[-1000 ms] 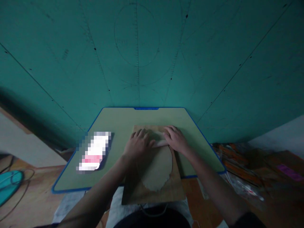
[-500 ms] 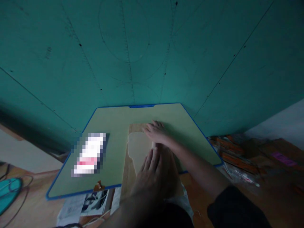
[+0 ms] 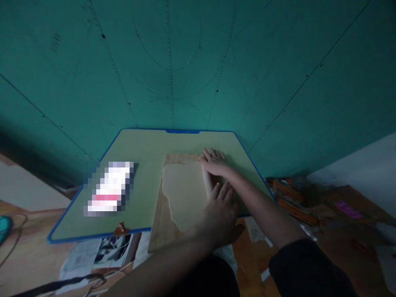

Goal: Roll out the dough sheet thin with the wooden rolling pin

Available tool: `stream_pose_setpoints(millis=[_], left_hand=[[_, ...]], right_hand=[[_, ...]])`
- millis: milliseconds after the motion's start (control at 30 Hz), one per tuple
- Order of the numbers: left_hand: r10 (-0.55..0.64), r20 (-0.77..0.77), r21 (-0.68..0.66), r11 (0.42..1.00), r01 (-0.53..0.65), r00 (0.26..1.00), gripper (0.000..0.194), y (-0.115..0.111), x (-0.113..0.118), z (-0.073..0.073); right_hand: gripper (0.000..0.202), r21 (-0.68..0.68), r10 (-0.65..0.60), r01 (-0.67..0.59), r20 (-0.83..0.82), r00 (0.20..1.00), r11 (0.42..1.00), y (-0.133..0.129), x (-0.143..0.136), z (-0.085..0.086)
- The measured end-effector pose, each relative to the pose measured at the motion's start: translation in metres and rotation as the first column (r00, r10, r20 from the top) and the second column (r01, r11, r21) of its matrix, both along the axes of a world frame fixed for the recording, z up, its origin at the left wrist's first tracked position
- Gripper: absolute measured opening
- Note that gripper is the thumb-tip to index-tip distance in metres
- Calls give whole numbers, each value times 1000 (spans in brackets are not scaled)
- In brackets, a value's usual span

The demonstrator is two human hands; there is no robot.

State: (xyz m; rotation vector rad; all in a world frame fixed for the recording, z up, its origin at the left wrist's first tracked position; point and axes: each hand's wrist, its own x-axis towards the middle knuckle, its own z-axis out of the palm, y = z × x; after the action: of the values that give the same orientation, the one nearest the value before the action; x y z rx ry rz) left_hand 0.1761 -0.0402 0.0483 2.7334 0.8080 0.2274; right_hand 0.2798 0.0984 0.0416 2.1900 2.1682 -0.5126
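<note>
A flat, pale sheet of dough [image 3: 184, 194] with a ragged left edge lies on a wooden board [image 3: 157, 225]. Along the dough's right side runs a pale rolling pin [image 3: 207, 181], partly covered by both hands. My left hand [image 3: 221, 210] lies over its near end, palm down, fingers stretched and slightly apart. At the far end my right hand [image 3: 215, 161] rests flat on the pin with spread fingers. Neither hand is wrapped round it. The near right part of the board is hidden by my left hand and forearm.
Under the board is a light-topped folding table [image 3: 145, 144] with a blue rim, against a green wall [image 3: 185, 62]. A phone-like, pixelated thing [image 3: 111, 187] lies on its left. Printed papers [image 3: 113, 249] are below, and cardboard [image 3: 349, 206] is on the floor at right.
Both hands have moved right with the rolling pin across the board, and more of the dough now shows. My fingers are spread wider. The camera view has shifted slightly.
</note>
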Motion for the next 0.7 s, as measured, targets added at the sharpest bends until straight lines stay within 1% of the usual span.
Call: stream_pose_setpoints(millis=[100,200,300,367,467,567,700], left_hand=[[-6,-25,44,999,7,1000,64,0,-5,-5],[22,-24,64,998,-21,999,64,0,-23,-10],[75,-24,35,997,-74,997,64,0,-41,-7],[90,-29,13,996,-89,996,63,0,-45,-3],[57,-30,-21,998,-57,998,64,-1,-39,0],[19,1,-14,1000,-19,1000,67,-2,-22,-1],[11,5,12,1000,-11,1000,67,-4,1,-2]], right_hand=[[70,-5,-3,3,22,1000,1000,1,-1,3],[71,9,9,-10,23,1000,1000,4,-18,5],[72,38,48,-48,-5,999,998,9,-39,7],[71,51,70,-68,-31,997,996,11,-45,7],[69,52,55,-53,-57,997,997,11,-39,3],[67,35,9,-7,-70,998,999,9,-21,-1],[64,16,-18,19,-79,997,1000,5,0,-2]])
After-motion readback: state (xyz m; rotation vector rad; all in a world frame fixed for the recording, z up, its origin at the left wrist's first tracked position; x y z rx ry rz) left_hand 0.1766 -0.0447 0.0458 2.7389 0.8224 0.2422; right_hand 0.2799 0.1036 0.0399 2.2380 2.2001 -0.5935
